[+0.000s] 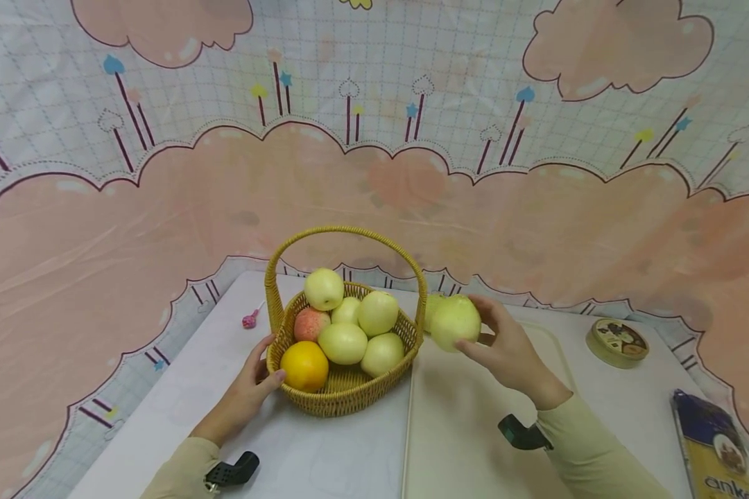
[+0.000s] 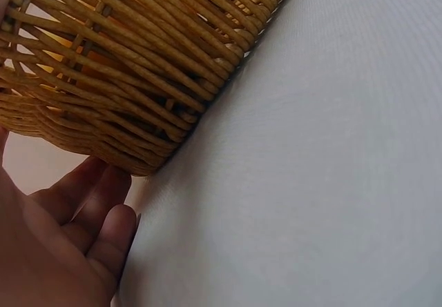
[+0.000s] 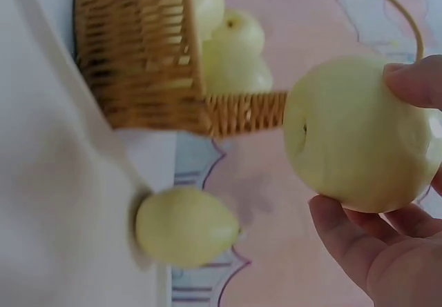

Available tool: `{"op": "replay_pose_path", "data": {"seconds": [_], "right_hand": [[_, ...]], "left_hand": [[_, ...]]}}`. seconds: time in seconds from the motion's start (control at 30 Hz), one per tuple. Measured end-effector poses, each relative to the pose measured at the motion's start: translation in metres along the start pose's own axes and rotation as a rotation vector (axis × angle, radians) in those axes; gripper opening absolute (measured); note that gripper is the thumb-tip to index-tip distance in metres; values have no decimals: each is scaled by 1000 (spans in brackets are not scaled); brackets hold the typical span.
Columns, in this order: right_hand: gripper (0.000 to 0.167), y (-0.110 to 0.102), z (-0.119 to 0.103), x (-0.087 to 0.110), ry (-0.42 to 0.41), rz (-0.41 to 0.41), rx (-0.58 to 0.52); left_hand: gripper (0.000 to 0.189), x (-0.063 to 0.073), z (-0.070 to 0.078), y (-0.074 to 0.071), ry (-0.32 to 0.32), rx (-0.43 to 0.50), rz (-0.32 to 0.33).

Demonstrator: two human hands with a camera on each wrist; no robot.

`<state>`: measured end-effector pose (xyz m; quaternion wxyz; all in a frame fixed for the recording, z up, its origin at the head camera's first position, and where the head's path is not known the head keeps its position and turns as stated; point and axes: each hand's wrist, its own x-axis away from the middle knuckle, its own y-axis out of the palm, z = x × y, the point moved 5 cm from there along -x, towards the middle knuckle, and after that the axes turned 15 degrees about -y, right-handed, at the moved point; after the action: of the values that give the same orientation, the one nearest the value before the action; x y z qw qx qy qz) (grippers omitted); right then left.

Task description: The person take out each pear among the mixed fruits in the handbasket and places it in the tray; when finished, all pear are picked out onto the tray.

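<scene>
A wicker basket point(image 1: 333, 403) with a tall handle stands on the table. Pale yellow-green pears point(image 1: 343, 343), an orange point(image 1: 304, 367) and a reddish fruit point(image 1: 312, 324) lie in it. At its left side my left hand point(image 1: 245, 394) grips the basket, thumb at the rim; other fingers show against the wicker underside point(image 2: 148, 134) in the left wrist view. Just right of the basket, my right hand point(image 1: 514, 348) holds a pear point(image 3: 356, 134) between thumb and fingers, raised above the cream tray point(image 1: 455, 436). Another pear point(image 3: 186, 226) rests on the tray, partly hidden behind it in the head view.
A pink-wrapped lollipop point(image 1: 250, 320) lies left of the basket. On the right are a round tin point(image 1: 618, 342) and a blue-and-yellow packet point(image 1: 714, 447). A patterned cloth point(image 1: 374, 187) hangs behind the table.
</scene>
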<state>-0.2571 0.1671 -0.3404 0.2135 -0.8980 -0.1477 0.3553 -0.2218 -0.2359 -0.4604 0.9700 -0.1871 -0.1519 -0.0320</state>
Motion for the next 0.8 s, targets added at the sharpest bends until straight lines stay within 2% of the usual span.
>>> {"op": "replay_pose_path", "data": {"seconds": [0.33, 0.5, 0.8], "right_hand": [[74, -25, 52, 14, 150, 45, 70], [76, -28, 76, 17, 238, 43, 112], [76, -23, 115, 21, 376, 100, 112]], "left_hand": [[78, 2, 1, 1, 7, 3, 13], [77, 1, 1, 1, 10, 6, 12], [77, 1, 0, 0, -2, 6, 18]]}}
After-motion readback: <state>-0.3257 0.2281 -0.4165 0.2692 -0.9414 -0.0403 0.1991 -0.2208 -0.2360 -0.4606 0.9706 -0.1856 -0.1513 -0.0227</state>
